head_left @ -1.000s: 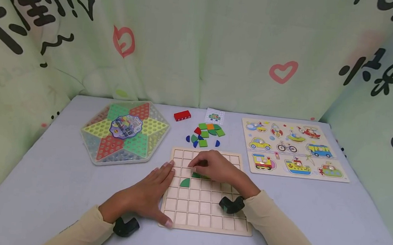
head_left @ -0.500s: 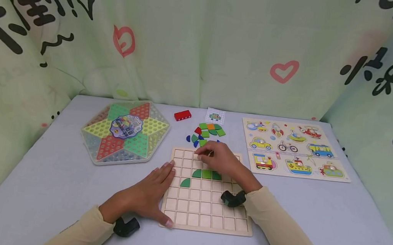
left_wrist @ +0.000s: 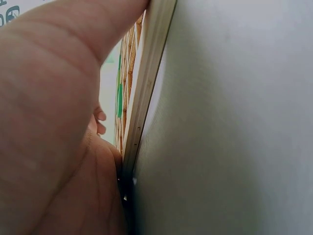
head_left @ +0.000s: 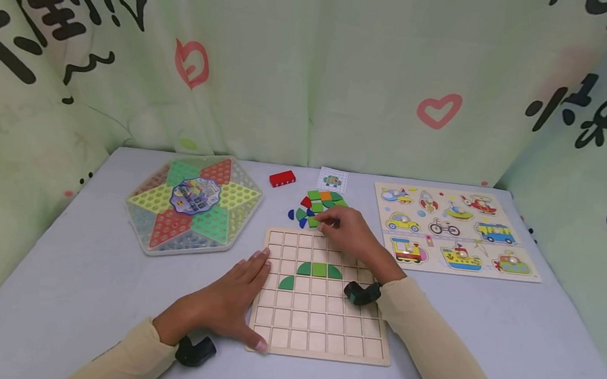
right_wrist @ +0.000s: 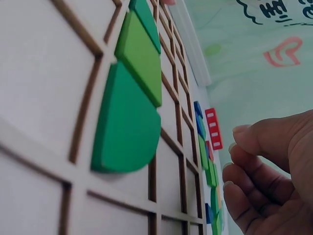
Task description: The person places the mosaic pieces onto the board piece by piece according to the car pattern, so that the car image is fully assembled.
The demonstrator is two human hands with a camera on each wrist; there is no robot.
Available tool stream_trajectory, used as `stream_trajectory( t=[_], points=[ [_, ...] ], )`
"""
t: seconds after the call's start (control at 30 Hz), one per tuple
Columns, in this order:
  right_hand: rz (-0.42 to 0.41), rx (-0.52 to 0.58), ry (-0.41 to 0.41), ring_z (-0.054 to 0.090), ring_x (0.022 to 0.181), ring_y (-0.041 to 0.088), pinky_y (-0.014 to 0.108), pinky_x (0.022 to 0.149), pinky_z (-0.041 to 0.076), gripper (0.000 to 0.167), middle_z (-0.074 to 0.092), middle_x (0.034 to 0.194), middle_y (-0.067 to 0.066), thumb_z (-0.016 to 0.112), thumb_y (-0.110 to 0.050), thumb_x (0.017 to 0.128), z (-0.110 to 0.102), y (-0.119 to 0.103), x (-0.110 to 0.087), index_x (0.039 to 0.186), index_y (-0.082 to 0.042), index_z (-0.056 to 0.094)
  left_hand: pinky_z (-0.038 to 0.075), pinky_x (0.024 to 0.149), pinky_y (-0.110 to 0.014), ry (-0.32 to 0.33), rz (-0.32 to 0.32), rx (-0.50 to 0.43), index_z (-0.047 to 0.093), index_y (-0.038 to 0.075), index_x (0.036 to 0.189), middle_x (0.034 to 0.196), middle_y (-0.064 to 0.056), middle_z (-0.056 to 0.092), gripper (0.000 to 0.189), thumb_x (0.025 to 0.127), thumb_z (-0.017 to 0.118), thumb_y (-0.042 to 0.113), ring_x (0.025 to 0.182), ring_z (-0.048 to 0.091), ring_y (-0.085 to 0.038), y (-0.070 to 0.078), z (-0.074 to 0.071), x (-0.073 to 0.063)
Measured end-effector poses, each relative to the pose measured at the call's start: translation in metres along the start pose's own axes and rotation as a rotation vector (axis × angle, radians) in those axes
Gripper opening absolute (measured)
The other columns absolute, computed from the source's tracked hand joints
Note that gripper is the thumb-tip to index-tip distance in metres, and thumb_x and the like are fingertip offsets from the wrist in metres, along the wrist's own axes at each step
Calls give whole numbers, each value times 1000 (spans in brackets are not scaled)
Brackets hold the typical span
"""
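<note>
The right hand's [head_left: 350, 232] fingers [right_wrist: 247, 159] are loosely curled, thumb tip close to index tip, with nothing seen between them. At their tips lies a flat light green square piece [head_left: 313, 222]; whether they touch it cannot be told. Just left of these fingertips lie small dark blue rounded pieces [head_left: 291, 214], and just beyond are a red piece [head_left: 306, 202], an orange piece [head_left: 325, 196] and more green ones. Nearer the person than the right fingers is a pale wooden grid board [head_left: 316, 321], with a dark green quarter-circle [head_left: 304, 268], a second light green square [head_left: 319, 269] and another dark green quarter-circle in one row; a third quarter-circle [head_left: 286, 282] sits nearer the left hand [head_left: 233, 297]. The left hand's fingers lie extended along the board's left edge, thumb spread toward its near corner. Farther beyond the right fingers are a white printed card [head_left: 333, 180] and a red block [head_left: 282, 179]; well left lies a hexagonal star-patterned game board [head_left: 168, 226], and to their right a wooden picture puzzle [head_left: 428, 266].
</note>
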State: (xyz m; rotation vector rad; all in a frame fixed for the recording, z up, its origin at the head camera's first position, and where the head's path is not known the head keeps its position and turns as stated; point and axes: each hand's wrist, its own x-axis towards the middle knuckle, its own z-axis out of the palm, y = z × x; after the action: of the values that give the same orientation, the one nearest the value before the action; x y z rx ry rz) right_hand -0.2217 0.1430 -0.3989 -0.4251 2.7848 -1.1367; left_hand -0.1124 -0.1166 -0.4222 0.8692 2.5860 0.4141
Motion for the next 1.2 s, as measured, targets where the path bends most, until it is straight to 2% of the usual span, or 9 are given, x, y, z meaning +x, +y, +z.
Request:
stream_trajectory(
  t=[0.3,0.67,1.2],
  points=[
    [8,-13,-10,54,98,23,38,89,47,23,62,109,8,60,-8,95,1,13,17,115,-5,71,7,116,-46,7,-11,-11,8,2,155,162,-11,-9,138,60,71,79,147,-7,-25,-1,1,-2],
    [24,-5,-42,56,102,22,39,92,47,25,63,114,7,61,-10,95,3,17,24,118,-7,70,7,116,-45,0,2,1,7,2,155,162,-11,-11,138,61,71,79,147,-9,-23,1,-1,-1],
    [26,-81,-109,52,108,24,41,95,44,28,60,118,10,66,-10,93,3,16,29,120,-5,69,6,116,-46,-10,-8,-17,8,1,155,162,-11,-11,137,61,73,77,147,-8,-25,3,-2,1]
  ],
)
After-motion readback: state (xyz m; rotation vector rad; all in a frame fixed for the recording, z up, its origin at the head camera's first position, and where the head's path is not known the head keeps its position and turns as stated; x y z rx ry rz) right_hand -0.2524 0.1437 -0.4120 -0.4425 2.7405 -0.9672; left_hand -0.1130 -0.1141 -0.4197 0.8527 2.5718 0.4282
